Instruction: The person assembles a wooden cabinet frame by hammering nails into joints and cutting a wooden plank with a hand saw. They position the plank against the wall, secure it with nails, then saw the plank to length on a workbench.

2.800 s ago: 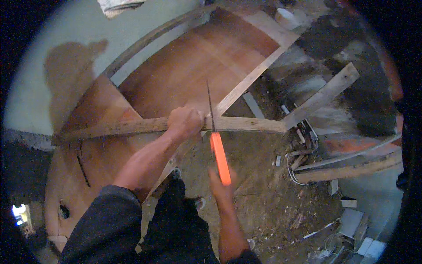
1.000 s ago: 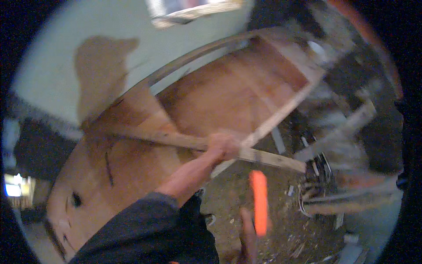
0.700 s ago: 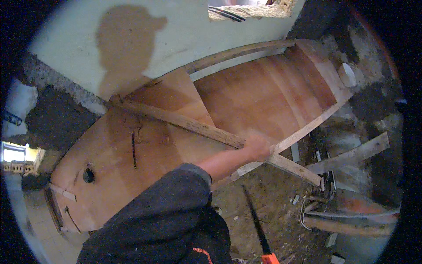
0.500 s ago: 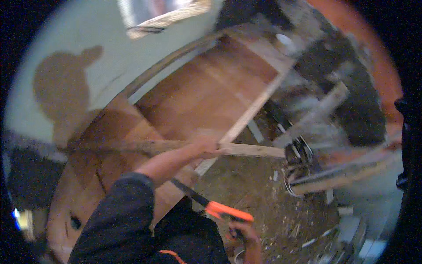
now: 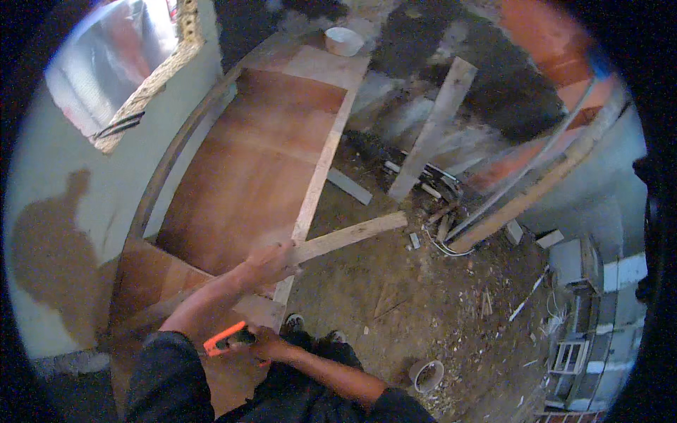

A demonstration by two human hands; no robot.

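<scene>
My left hand (image 5: 273, 261) is closed over a wooden plank (image 5: 352, 234), pressing it on the light edge strip (image 5: 321, 169) of a long wooden bench-like box (image 5: 233, 180). The plank's free end juts out to the right over the floor. Below and a little left, my right hand (image 5: 266, 344) is wrapped round the handle of a handsaw (image 5: 224, 337), whose grip is orange and dark. Its blade cannot be made out from here. The plank's other end runs beneath my left forearm and is partly hidden.
A white bowl (image 5: 344, 41) stands at the box's far end. Another board (image 5: 437, 127) leans beyond the box. Offcuts and shavings litter the dirt floor (image 5: 437, 303), where a bucket (image 5: 427, 376) stands. Long timbers (image 5: 529, 190) lean at the right; a foil-covered window (image 5: 116, 63) is upper left.
My right hand has brought the handsaw leftward and up, nearer the box. My left hand stays on the plank, whose free end now angles farther upward in view. The view has turned.
</scene>
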